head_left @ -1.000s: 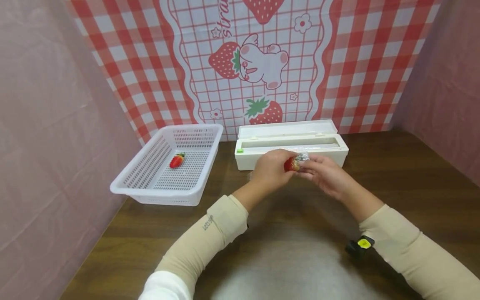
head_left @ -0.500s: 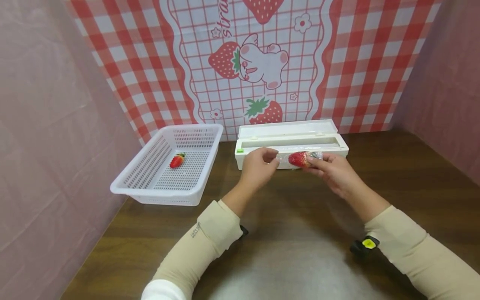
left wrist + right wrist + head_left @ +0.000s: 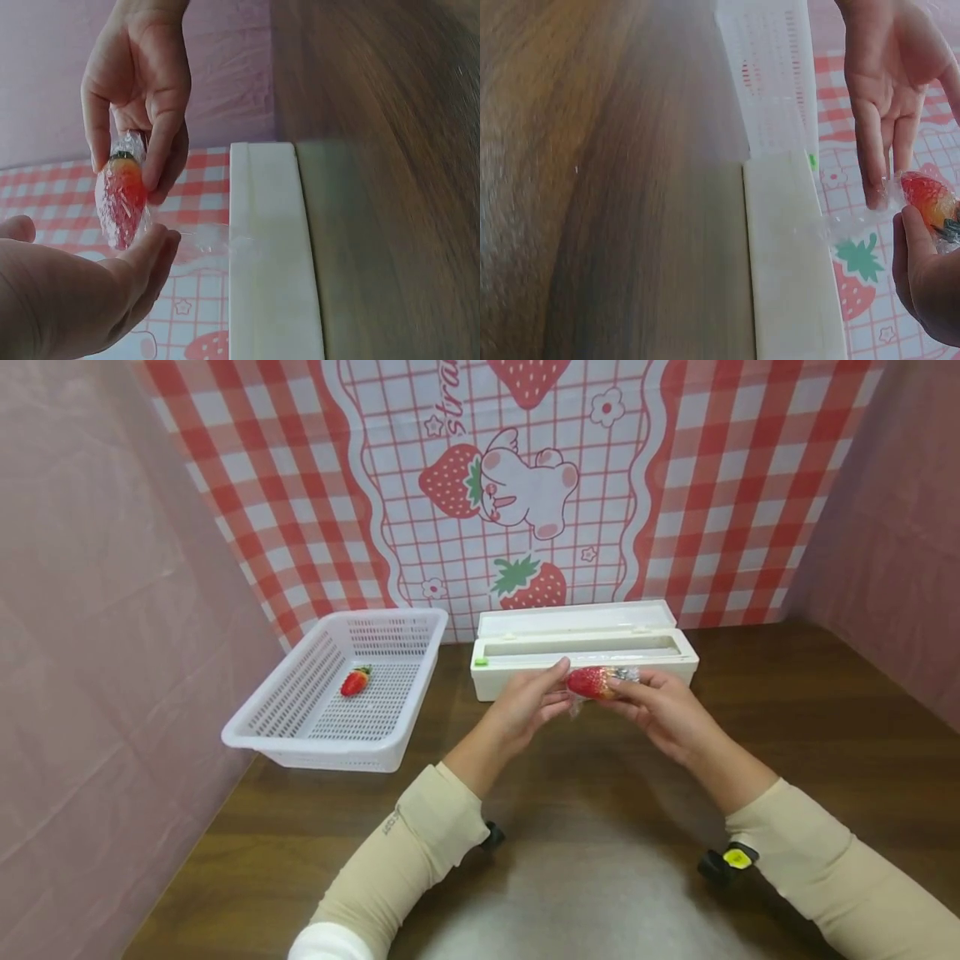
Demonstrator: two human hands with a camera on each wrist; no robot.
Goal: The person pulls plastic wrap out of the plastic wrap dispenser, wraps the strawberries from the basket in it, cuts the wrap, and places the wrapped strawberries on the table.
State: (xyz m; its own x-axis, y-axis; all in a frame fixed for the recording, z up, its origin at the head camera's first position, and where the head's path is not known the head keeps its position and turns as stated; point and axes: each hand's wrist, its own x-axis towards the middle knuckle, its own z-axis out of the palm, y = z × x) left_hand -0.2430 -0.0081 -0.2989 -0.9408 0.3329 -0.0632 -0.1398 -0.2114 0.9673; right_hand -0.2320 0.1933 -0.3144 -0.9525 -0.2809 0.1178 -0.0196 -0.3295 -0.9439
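Note:
A strawberry (image 3: 588, 682) wrapped in clear plastic film is held level in front of the white box. My right hand (image 3: 671, 714) pinches it near its leafy end between thumb and fingers. My left hand (image 3: 525, 706) is at the strawberry's pointed tip, its fingers extended and close against the film there. Loose film (image 3: 206, 238) trails from the tip in the left wrist view. Seen from the right wrist, the left palm faces the strawberry (image 3: 930, 196) and its thumb stands apart.
Behind the hands stands a long white film box (image 3: 495, 685) with its lid raised and a small green piece at its left end. A white slotted basket (image 3: 390, 747) at the left holds another strawberry (image 3: 355, 682). A printed checked cloth (image 3: 720, 527) hangs behind the brown table.
The left hand let its curled grip go from around the strawberry, drew left, then came back to the tip with fingers extended. The right hand kept its pinch, shifting right and slightly back.

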